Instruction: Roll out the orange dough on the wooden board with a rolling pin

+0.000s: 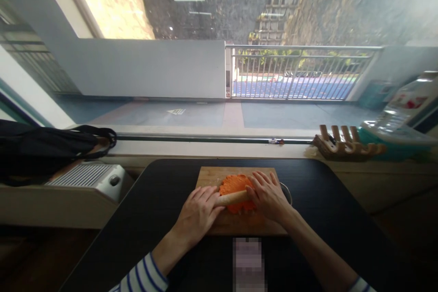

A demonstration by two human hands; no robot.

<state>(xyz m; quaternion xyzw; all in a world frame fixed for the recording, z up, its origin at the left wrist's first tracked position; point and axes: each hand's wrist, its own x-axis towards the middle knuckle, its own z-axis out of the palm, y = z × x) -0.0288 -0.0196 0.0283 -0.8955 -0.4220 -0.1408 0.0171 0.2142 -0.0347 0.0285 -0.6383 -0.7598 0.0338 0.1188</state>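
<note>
A flattened lump of orange dough point(233, 184) lies on a wooden cutting board point(209, 176) at the middle of a black table point(153, 210). A wooden rolling pin point(232, 198) lies across the dough. My left hand point(197, 213) presses on the pin's left end with fingers laid over it. My right hand point(268, 196) rests on the pin's right end, fingers stretched flat over it and the dough. Both sleeves are white with blue stripes.
A white heater point(91, 178) and a black bag point(44, 146) sit at the left. On the window sill at the right are a wooden rack point(345, 143), a teal box point(393, 143) and a plastic bottle point(407, 105). A round metal rim point(287, 191) shows behind the board.
</note>
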